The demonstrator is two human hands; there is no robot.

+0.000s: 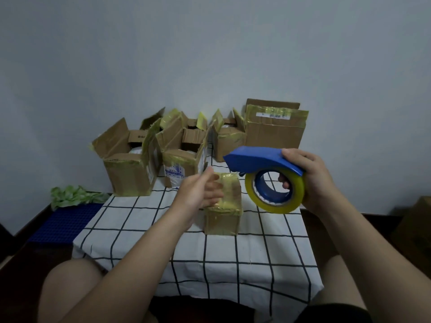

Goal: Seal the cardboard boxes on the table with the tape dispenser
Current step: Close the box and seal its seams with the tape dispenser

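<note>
A table (233, 264) covered with a white checked cloth (130, 220) bore a small taped box (224, 221) at centre and larger boxes (128, 177) along the far edge.

Both arms are bare and reach forward from the lower edge of the view. The left forearm (144, 248) goes up toward the middle, and the left hand (200, 194) is at its end with the palm turned to the right. Its fingers are nearly straight, close together and a little blurred, and it holds nothing. The right forearm (363, 241) comes from the lower right. The right hand (310, 178) is raised higher and grips the tape dispenser (263, 159), with the thumb (291, 153) on top of the handle and the fingers (284, 183) curled inside the roll's core.
</note>
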